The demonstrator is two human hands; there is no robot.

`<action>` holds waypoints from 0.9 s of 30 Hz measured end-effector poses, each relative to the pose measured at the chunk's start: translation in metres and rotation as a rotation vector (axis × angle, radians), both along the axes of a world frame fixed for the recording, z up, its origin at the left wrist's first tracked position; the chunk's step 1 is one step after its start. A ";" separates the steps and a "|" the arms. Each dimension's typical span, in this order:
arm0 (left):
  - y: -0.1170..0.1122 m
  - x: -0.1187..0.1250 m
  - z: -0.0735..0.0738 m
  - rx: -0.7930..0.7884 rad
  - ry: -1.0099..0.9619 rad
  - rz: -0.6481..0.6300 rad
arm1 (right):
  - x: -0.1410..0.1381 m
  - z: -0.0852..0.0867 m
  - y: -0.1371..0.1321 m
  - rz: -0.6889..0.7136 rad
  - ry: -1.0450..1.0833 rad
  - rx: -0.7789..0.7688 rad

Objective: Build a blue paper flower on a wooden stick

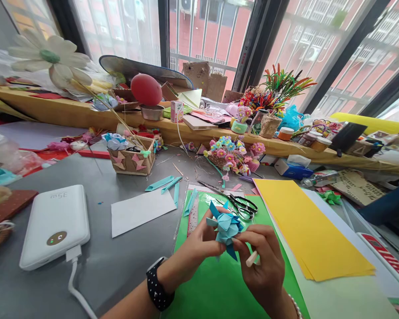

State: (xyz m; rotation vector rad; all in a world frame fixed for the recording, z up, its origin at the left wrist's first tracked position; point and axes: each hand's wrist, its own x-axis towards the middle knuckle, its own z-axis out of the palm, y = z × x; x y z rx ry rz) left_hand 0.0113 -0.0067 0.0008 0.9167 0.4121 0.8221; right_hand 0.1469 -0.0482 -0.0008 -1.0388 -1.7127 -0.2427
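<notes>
A folded blue paper flower [228,227] with pointed petals is held above a green sheet [206,283]. My left hand [199,241], with a dotted watch strap at the wrist, grips the flower from the left between thumb and fingers. From the right, my right hand [266,261] pinches the flower's lower edge with its fingertips. A short pale stick [252,258] is tucked in the same right hand; its kind is unclear. Just beyond the flower lie black-handled scissors [244,206] and a pinkish ruler [193,217]. Folded blue paper strips [159,183] rest farther back.
On the left stand a white power bank [58,226] with a cable and a small decorated box [133,159]. A white paper [142,212] lies nearby. Yellow sheets [309,226] spread at right. Crocheted-looking flowers [231,153] and a crowded ledge [173,130] line the back.
</notes>
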 end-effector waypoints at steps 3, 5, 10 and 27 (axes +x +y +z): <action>0.000 0.000 0.000 -0.001 0.012 0.023 | 0.000 0.001 0.001 0.023 0.007 -0.021; 0.003 -0.001 0.000 0.018 0.017 0.026 | 0.001 0.003 0.003 0.060 0.011 -0.071; 0.012 -0.011 0.006 0.067 0.110 -0.090 | 0.010 0.007 0.003 0.063 0.113 -0.151; 0.022 -0.031 0.013 0.186 0.249 -0.225 | 0.016 0.010 0.003 0.117 0.014 -0.366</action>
